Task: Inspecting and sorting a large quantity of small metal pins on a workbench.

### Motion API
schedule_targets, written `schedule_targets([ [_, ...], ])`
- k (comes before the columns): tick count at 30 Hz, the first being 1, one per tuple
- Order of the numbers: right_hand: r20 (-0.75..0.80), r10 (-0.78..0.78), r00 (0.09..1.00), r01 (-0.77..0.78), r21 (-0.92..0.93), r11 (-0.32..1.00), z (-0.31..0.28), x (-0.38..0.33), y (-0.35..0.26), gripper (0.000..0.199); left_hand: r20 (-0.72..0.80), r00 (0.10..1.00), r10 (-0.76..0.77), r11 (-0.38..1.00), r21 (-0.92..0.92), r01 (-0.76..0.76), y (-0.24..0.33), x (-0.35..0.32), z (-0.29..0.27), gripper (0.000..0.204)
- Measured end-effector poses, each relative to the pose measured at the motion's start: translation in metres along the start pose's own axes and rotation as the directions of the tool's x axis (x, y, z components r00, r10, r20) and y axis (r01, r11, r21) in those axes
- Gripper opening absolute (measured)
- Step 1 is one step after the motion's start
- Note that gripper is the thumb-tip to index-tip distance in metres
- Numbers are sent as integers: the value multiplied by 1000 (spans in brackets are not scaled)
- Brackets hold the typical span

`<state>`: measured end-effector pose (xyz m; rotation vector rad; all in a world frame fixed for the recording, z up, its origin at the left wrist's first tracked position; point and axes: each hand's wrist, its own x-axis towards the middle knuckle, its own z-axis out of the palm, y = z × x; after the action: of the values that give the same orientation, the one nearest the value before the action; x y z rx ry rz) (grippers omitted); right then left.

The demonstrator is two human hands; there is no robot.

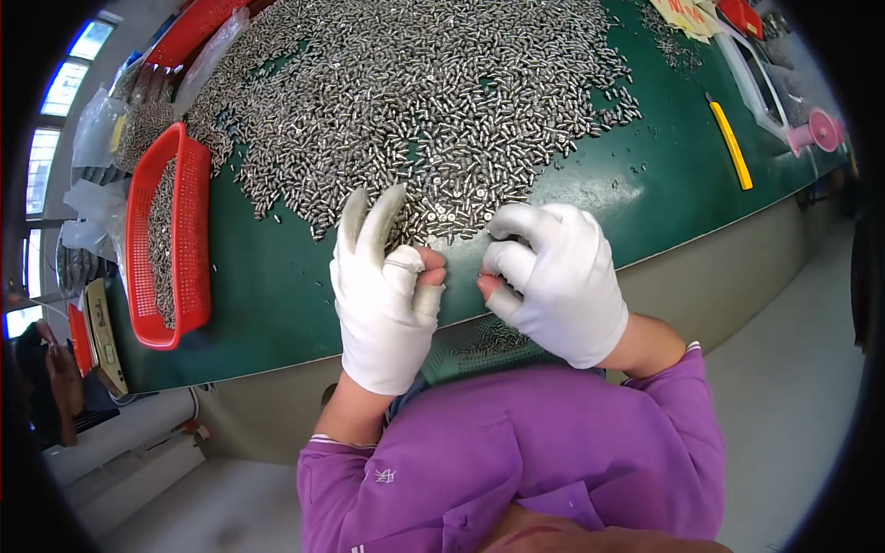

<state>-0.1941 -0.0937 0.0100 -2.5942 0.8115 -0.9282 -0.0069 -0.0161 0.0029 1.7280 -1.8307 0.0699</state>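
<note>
Stretching away beyond the fingers, the green worktop (277, 304) has a smooth matte surface; its curved near edge runs just under both wrists, with bare green felt open to the left of the fingers as far as the basket. Past the fingertips lies a broad heap of small metal pins (433, 101), shiny, short and cylindrical, spread almost to the far edge. Well to the left of the fingers stands a long red plastic basket (189, 240) with mesh walls, partly filled with the same pins. Far to the right rests a yellow strip (731, 146). The left hand (383, 295), in a white knit glove with cut-off tips, pinches one pin (403, 265) between thumb and forefinger. The right hand (553, 276), gloved alike, is curled, thumb and forefinger pressed together; whether they hold anything cannot be told.
</note>
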Motion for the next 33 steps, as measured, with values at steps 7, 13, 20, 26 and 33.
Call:
schedule_targets([
  [7,36,54,998,-50,-92,994,5,9,-5,17,-22,995,-94,994,50,95,-4,-9,-4,30],
  [13,-18,31,999,-32,-81,996,12,11,-4,17,19,995,-95,993,78,93,-1,2,0,24],
  [20,16,32,999,-32,-20,999,10,8,-5,20,185,982,-22,998,-54,32,0,-6,-11,17],
  [26,37,23,999,-22,-11,1000,9,8,-10,22,128,991,-45,993,-98,58,2,-7,-9,20],
  [33,13,10,1000,-10,19,1000,16,7,-12,22,35,995,-98,995,-3,98,3,-18,-9,26],
])
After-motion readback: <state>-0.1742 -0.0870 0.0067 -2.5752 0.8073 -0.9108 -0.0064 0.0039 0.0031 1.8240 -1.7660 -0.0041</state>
